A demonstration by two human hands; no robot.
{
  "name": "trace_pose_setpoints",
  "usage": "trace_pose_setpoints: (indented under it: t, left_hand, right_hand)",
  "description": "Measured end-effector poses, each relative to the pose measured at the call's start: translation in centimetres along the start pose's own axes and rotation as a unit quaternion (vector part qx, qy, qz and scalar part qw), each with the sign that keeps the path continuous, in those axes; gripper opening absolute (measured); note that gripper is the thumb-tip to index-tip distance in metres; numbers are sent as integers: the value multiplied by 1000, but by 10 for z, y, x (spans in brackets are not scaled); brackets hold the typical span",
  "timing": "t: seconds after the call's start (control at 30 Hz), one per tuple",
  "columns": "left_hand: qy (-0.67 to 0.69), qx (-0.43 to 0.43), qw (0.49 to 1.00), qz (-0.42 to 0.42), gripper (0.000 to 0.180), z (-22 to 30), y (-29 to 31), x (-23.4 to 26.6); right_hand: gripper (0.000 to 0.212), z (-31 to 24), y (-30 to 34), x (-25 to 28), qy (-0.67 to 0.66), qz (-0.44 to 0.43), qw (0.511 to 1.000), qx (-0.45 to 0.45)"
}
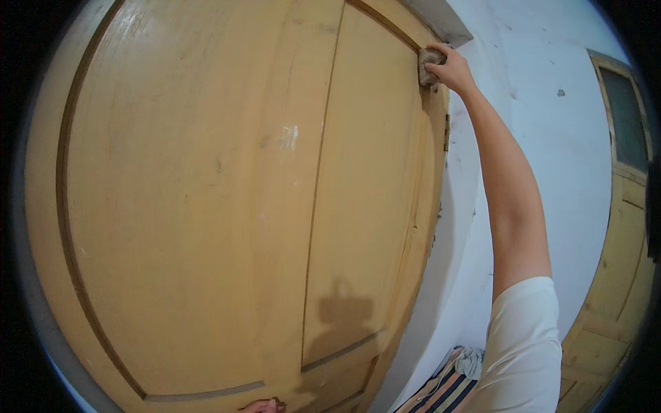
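Observation:
A yellow-painted wooden door [186,227] with recessed panels fills most of the view. High at its right side, my right hand [454,70] grips a grey-brown cleaning rag [430,74] and presses it against the panel moulding by the frame. My right arm is stretched far up. At the bottom edge only part of my left hand [259,407] shows, low by the door. Its fingers look curled at a small brownish thing, too cut off to name. Pale scuffs and dark smudges mark the door's surface.
A white wall [544,131] with small chips runs along the right of the door. Dark metal hinges [447,132] sit on the door's right edge. Farther right stands another yellow door [609,282] with a glass pane. Striped fabric [444,389] lies low beside my sleeve.

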State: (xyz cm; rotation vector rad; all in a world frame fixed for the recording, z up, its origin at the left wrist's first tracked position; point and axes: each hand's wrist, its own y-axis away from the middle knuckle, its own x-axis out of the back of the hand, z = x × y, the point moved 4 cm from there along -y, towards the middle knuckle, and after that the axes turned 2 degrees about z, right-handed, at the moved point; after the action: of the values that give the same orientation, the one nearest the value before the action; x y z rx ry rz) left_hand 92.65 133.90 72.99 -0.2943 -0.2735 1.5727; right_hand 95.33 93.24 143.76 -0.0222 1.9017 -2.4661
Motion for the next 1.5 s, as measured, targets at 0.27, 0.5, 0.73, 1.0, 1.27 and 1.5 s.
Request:
trace_pose_setpoints:
  t: [0.27,0.5,0.73,1.0,1.27,1.5]
  left_hand:
    - [-21,27,999,3,33,-4,-1,2]
    - [-40,6,998,-47,32,-14,-7,8]
    - [-57,-16,997,-41,36,-12,-5,7]
    - [-63,5,997,-51,35,-13,-5,10]
    - [-62,-2,995,-73,35,3,-6,9]
    - [-36,-15,997,-65,28,-13,-5,7]
  right_hand:
    - [53,18,10,-9,-91,-46,986,-134]
    - [51,12,51,-9,-25,-34,999,-15]
    - [49,4,45,-1,-78,-48,991,-96]
    - [49,-5,76,-4,-69,-74,986,-133]
    - [45,-16,143,-3,-34,-113,989,-91]
    - [43,-25,148,10,-80,-78,989,-101]
